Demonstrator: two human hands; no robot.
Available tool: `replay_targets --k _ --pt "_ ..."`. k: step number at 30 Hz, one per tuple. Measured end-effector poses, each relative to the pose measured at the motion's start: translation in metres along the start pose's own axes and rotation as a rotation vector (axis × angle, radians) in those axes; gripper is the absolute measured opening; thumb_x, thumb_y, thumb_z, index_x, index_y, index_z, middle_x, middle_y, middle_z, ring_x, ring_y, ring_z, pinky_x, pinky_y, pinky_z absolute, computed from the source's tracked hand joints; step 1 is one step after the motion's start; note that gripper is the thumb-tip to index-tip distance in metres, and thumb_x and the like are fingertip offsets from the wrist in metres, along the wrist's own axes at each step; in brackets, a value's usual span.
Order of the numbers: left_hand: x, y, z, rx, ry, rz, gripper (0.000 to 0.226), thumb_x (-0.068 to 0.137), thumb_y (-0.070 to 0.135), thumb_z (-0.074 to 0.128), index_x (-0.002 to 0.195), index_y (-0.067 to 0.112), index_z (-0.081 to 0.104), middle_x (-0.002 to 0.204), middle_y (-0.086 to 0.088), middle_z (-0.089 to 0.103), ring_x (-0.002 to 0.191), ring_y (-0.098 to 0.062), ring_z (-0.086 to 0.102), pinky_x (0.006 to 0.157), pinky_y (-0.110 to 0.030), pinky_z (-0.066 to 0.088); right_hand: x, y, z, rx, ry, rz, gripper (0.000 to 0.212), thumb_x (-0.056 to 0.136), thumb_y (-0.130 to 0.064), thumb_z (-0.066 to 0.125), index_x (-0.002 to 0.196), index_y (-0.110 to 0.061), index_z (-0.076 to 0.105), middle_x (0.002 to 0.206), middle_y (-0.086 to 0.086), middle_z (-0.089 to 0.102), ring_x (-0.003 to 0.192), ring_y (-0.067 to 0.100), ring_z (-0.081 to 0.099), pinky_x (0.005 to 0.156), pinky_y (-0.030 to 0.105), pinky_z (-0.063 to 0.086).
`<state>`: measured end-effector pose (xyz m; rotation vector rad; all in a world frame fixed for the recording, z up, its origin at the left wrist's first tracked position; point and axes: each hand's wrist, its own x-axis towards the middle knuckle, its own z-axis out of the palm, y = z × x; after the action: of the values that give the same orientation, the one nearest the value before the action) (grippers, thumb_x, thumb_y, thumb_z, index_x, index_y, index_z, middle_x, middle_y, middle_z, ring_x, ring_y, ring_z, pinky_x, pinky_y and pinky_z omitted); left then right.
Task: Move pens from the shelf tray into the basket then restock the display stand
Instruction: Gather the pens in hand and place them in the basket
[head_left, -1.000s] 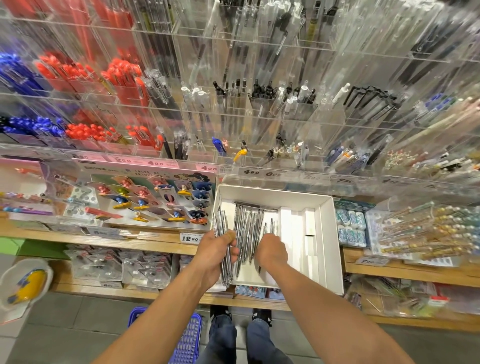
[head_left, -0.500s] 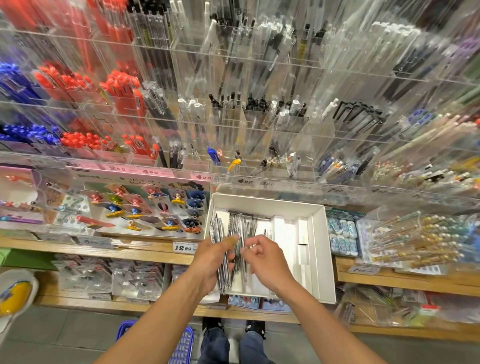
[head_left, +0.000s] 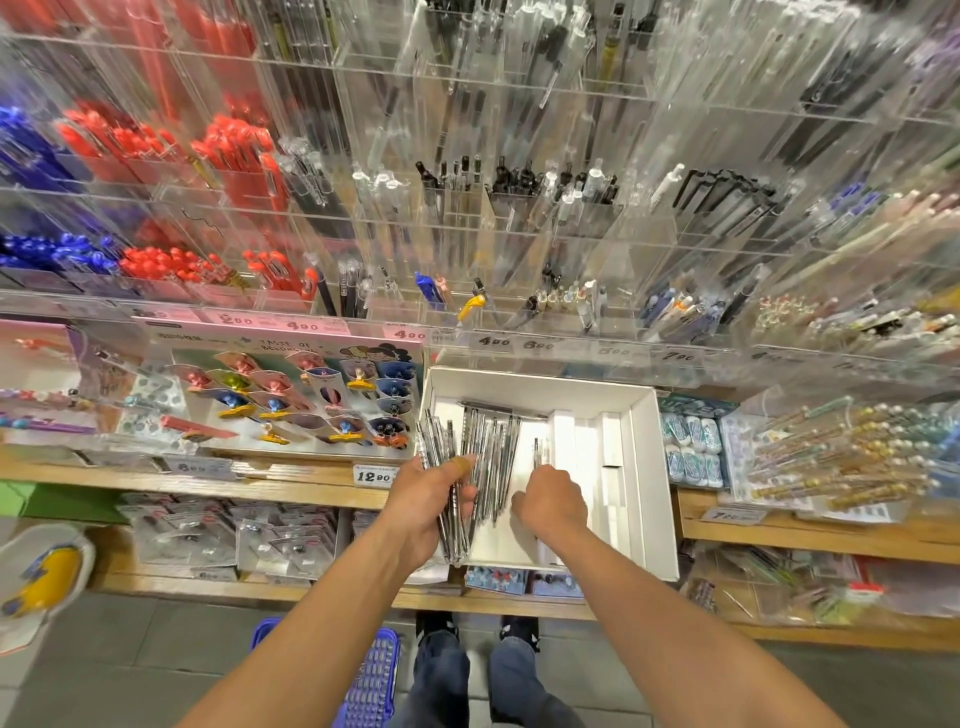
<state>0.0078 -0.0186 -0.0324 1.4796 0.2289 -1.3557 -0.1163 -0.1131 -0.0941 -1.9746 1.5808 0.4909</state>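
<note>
A white tray (head_left: 644, 467) sits on the wooden shelf, with several silver pens (head_left: 493, 447) lying in its left half. My left hand (head_left: 431, 493) grips a fanned bundle of silver pens (head_left: 452, 525) at the tray's left edge. My right hand (head_left: 550, 501) reaches into the tray with curled fingers, pinching a thin pen (head_left: 537, 449) that sticks up beyond it. A blue basket (head_left: 371, 675) stands on the floor below, partly hidden by my left arm. The clear acrylic display stand (head_left: 519, 218) rises behind the tray, full of pens.
White boxes (head_left: 587, 441) fill the tray's right half. A card display of clips (head_left: 311, 400) stands left of the tray and erasers (head_left: 691, 452) lie to its right. Packaged goods (head_left: 234, 535) fill the lower shelf. My feet (head_left: 478, 629) stand beside the basket.
My right hand moved from next to the bundle in my left hand back right into the tray and now pinches another pen. My left hand keeps holding its bundle.
</note>
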Motion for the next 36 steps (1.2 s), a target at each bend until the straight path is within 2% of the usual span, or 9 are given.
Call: replay_targets --k 4,8,13,20,25,27,29,33,36 --pt "0.000 -0.002 -0.005 -0.001 -0.022 0.000 0.042 0.090 0.007 0.069 0.126 -0.004 0.051 0.079 -0.009 0.060 0.057 -0.016 0.058 0.048 -0.027 0.051 0.006 -0.009 0.006 -0.071 0.079 0.011 0.009 0.085 -0.002 0.059 0.089 -0.011 0.057 0.079 0.001 0.062 0.061 0.016 0.049 0.046 0.023 0.033" --pt "-0.001 -0.002 -0.007 0.011 -0.035 -0.001 0.031 0.089 0.006 0.069 0.116 -0.002 0.056 0.078 -0.009 0.062 0.058 -0.015 0.057 0.048 -0.027 0.050 0.008 -0.008 0.011 -0.130 0.067 0.019 0.026 0.083 0.003 0.061 0.108 -0.005 0.057 0.095 0.005 0.067 0.082 0.022 0.064 0.058 0.028 0.043" --pt "-0.002 -0.001 -0.008 0.006 -0.043 -0.005 0.032 0.087 0.004 0.070 0.116 -0.003 0.059 0.085 -0.010 0.068 0.061 -0.015 0.059 0.049 -0.027 0.050 0.008 -0.011 0.011 -0.237 -0.008 0.007 0.015 0.080 0.002 0.064 0.078 -0.012 0.062 0.065 -0.002 0.052 0.062 0.016 0.053 0.054 0.025 0.042" --pt "-0.001 -0.002 -0.007 0.050 -0.032 0.009 0.033 0.086 0.007 0.072 0.116 -0.001 0.061 0.107 -0.017 0.070 0.069 -0.018 0.061 0.055 -0.030 0.052 0.004 -0.014 -0.009 0.188 -0.044 -0.071 0.032 0.092 -0.022 0.059 0.063 -0.015 0.047 0.059 -0.003 0.048 0.049 0.010 0.045 0.045 0.022 0.033" --pt "-0.004 0.000 -0.005 0.080 -0.060 0.040 0.080 0.077 0.027 0.081 0.141 0.001 0.040 0.125 -0.017 0.065 0.111 -0.027 0.062 0.104 -0.051 0.045 -0.044 -0.024 -0.037 0.493 -0.067 -0.391 0.007 0.089 -0.028 0.062 0.086 -0.024 0.057 0.064 -0.008 0.065 0.055 0.002 0.059 0.055 0.018 0.046" --pt "-0.010 0.003 -0.004 0.065 -0.114 0.047 0.071 0.075 0.028 0.081 0.130 0.005 0.042 0.106 -0.012 0.073 0.098 -0.018 0.069 0.081 -0.033 0.057 -0.059 -0.028 -0.043 0.533 -0.075 -0.428 0.010 0.087 -0.031 0.064 0.086 -0.023 0.060 0.071 -0.003 0.069 0.061 0.007 0.065 0.058 0.021 0.050" --pt "-0.014 0.004 -0.001 0.020 -0.167 0.038 0.065 0.079 0.019 0.077 0.129 -0.007 0.045 0.097 -0.018 0.075 0.080 -0.019 0.074 0.057 -0.026 0.057 -0.065 -0.032 -0.047 0.550 -0.047 -0.439 0.012 0.085 -0.029 0.067 0.084 -0.020 0.060 0.070 0.001 0.067 0.062 0.015 0.067 0.061 0.028 0.053" --pt "-0.014 0.005 -0.002 0.025 -0.142 0.044 0.051 0.086 0.010 0.071 0.126 -0.014 0.050 0.097 -0.027 0.070 0.070 -0.029 0.069 0.055 -0.033 0.053 -0.059 -0.030 -0.045 0.680 -0.183 -0.464 0.013 0.082 -0.023 0.076 0.088 -0.020 0.064 0.061 -0.004 0.065 0.054 0.007 0.066 0.056 0.021 0.051" --pt "-0.010 0.006 -0.006 0.009 -0.128 0.041 0.028 0.092 0.008 0.064 0.115 -0.006 0.059 0.085 -0.017 0.072 0.068 -0.025 0.066 0.053 -0.031 0.053 -0.038 -0.019 -0.045 0.828 -0.344 -0.408 0.007 0.085 -0.020 0.073 0.088 -0.019 0.066 0.072 0.001 0.072 0.056 0.011 0.065 0.053 0.022 0.048"
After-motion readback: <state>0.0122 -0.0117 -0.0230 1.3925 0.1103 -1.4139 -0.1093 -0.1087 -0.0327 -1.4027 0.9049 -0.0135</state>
